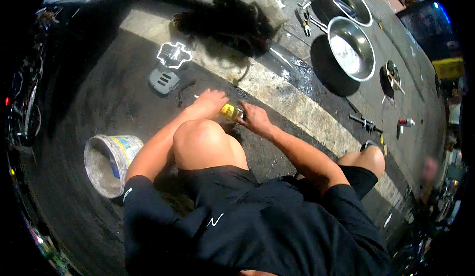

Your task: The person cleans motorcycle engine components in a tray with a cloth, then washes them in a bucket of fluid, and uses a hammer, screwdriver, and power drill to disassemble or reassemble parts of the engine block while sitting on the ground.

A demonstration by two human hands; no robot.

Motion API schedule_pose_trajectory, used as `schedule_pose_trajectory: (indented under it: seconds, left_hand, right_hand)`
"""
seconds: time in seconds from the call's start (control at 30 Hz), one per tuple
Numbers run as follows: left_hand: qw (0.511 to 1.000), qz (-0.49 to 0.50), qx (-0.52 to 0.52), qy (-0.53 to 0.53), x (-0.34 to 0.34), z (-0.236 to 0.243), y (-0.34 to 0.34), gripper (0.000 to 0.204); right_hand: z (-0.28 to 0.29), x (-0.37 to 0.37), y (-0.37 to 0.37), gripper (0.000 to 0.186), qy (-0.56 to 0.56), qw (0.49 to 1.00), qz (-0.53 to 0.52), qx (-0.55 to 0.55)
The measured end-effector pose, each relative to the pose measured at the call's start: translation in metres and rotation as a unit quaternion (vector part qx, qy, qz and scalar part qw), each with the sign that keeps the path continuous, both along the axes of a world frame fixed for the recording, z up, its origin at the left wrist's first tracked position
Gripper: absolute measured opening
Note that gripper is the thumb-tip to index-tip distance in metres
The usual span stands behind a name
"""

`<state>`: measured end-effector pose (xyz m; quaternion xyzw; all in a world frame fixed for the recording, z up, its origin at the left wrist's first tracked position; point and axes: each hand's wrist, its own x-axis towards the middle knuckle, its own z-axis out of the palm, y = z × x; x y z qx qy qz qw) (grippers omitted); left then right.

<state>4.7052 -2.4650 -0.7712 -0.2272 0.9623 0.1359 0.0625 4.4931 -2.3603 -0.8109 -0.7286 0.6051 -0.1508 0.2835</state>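
A small cylinder with a yellow label, which looks like a bottle (228,111), lies crosswise between my two hands just beyond my bent left knee. Around its left end the fingers of my left hand (211,103) are closed. My right hand (255,119) grips the other end, its thumb and fingers at the clear part. A thin white tip shows just left of my left hand; what it belongs to is hidden. Nearest beyond the hands are a grey slotted plastic cover (164,81) and a white-edged gasket-like outline (174,55), both on the dark ground.
A dirty white bucket (92,153) stands by my left arm. Across a pale painted stripe (297,98) are two steel bowls (368,61), pliers (307,29), a small bowl with a brush (392,75), a metal tool (366,123) and a red can (406,122). A dark bulky shape (222,23) stands ahead.
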Motion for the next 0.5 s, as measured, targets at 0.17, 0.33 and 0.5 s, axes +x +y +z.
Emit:
schedule_pose_trajectory:
  seconds: [0.17, 0.33, 0.5]
  left_hand:
    - [0.988, -0.047, -0.139, -0.044, -0.013, -0.023, -0.058, 0.032]
    - [0.993, 0.106, 0.003, 0.053, -0.003, 0.012, -0.097, 0.052]
    - [0.959, 0.169, 0.156, 0.166, -0.042, 0.09, -0.093, 0.035]
  right_hand:
    - [-0.009, -0.012, -0.02, 0.05, 0.022, 0.992, -0.04, 0.116]
    - [0.027, -0.116, -0.053, 0.027, 0.159, 0.97, 0.132, 0.129]
    - [0.099, -0.304, -0.058, 0.031, 0.314, 0.914, 0.032, 0.256]
